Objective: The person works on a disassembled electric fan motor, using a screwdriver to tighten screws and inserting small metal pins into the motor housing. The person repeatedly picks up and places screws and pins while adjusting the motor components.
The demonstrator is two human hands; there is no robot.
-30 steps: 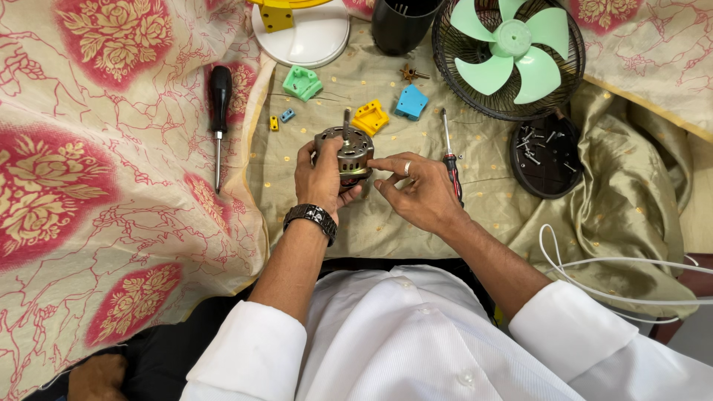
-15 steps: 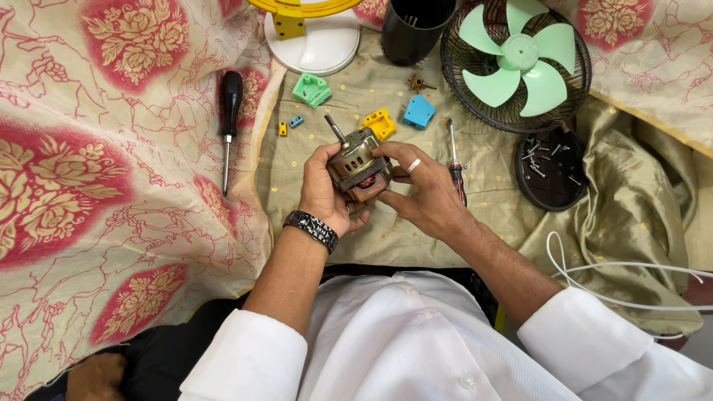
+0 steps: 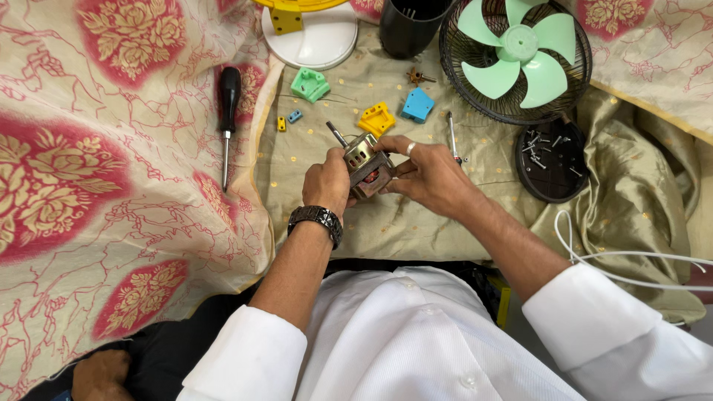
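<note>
Screwdriver (image 3: 228, 111): lies on the flowered cloth (image 3: 89, 186) at the left, black handle up, untouched — same place as a second ago.
Small parts: a green piece (image 3: 310, 84), a yellow piece (image 3: 376, 119) and a blue piece (image 3: 418, 105) sit on the gold cloth (image 3: 416, 223) above the hands, unmoved.
Left hand (image 3: 327, 182): fingers curled tight around the left side of the motor, watch on the wrist.
Motor (image 3: 368, 165): held between both hands just above the gold cloth, near its middle. A second ago it stood more upright with the round end up; now it is tipped, its shaft pointing up and left and a flat side with copper winding turned toward the camera.
Right hand (image 3: 427, 174): fingers pinch the motor's right side, ringed finger over the top edge.
Meaning: the turn brings a new face into view — likely an inspection.
Second screwdriver (image 3: 452, 136): just beside the right hand, lying idle.
Fan (image 3: 514, 56): green blades in the black cage, top right.
Tray (image 3: 553, 160): black, holds loose screws, below the fan.
</note>
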